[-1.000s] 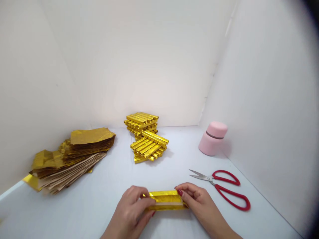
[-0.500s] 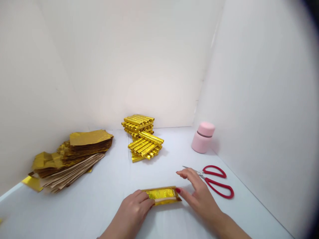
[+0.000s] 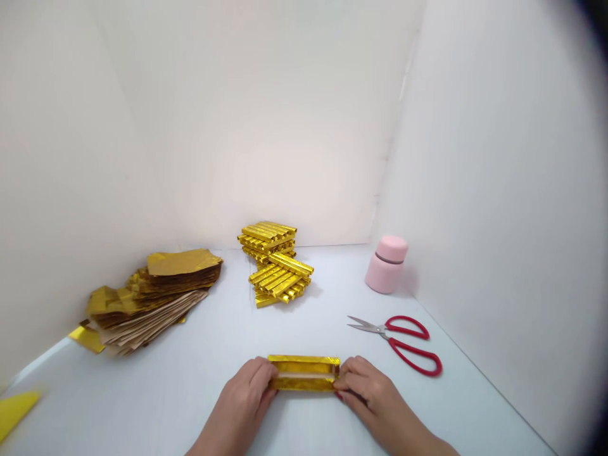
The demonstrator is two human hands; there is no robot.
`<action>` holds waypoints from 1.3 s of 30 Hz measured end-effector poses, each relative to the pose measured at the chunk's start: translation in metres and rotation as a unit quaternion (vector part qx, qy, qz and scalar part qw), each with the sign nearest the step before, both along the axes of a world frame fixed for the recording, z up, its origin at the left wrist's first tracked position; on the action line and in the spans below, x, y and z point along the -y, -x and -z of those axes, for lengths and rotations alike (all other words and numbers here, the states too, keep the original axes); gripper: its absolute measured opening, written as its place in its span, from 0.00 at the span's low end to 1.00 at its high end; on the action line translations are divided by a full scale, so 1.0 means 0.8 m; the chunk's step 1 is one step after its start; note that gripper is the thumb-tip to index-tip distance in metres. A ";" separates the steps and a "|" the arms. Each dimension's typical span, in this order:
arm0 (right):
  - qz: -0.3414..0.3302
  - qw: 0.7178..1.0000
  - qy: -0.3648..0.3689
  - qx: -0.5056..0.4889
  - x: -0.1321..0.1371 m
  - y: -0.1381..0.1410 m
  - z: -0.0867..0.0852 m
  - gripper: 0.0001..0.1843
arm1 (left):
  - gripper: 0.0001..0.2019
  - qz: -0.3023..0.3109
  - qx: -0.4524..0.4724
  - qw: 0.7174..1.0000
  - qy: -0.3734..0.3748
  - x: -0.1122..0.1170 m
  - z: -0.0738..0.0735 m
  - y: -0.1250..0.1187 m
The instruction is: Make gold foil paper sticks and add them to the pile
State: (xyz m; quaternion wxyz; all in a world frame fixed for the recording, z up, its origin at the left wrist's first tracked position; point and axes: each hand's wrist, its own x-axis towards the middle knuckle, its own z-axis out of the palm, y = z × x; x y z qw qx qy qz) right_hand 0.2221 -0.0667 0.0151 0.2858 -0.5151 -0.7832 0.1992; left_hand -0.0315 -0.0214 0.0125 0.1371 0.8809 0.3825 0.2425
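On my feed, far left, a yellow foil scrap sits on the white work surface, then comes a pile of gold-backed paper sheets. I've got the left hand clamped on the left end of the folded gold foil strip, which lies flat near the front, pale paper showing down its middle. Beyond it stand stacked gold foil bars. The right hand grips the other end. Even pressure from both ends is what holds those folds straight. Further right, a pink jar stands behind red-handled scissors.
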 end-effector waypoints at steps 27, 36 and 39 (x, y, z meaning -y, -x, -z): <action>-0.020 0.982 -0.137 0.128 0.027 0.065 0.004 0.13 | 0.12 0.024 -0.033 0.998 -0.037 0.043 -0.023 -0.004; 0.062 0.992 -0.102 0.033 0.051 0.010 0.003 0.14 | 0.11 0.028 -0.035 0.999 0.022 0.036 -0.012 -0.001; 0.075 0.996 -0.031 0.032 0.055 -0.005 0.002 0.07 | 0.12 0.036 -0.022 0.999 0.029 0.034 -0.013 -0.002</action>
